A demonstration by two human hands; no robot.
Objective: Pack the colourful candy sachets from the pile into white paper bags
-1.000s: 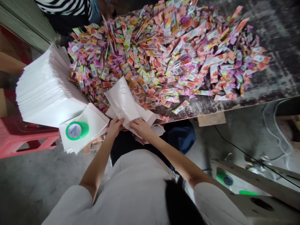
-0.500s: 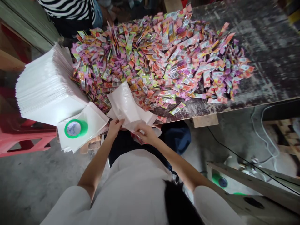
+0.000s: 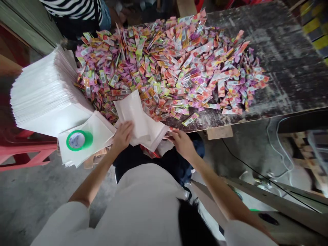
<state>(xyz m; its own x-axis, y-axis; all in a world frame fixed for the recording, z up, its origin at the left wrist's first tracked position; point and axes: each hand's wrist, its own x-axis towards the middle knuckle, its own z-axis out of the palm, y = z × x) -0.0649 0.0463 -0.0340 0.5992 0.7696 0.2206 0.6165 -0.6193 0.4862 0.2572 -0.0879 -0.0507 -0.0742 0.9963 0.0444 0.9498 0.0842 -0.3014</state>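
- At far left, a stack of white envelopes [image 3: 46,102] stands near a green tape roll [image 3: 87,139].
- Left hand [image 3: 123,135]: fingers together over the upper envelope's [image 3: 137,118] left side; whether it grips, I cannot tell.
- Centrally, that envelope overlaps a lower envelope [image 3: 155,132] at the tabletop's [image 3: 284,75] near edge; probably light, soft, slick, best held by its sides.
- Right hand [image 3: 180,140]: fingers narrowed beside the lower envelope's right end, grip unclear.
- Rightward, beyond piled sachets [image 3: 176,68], the tabletop likely offers more room.
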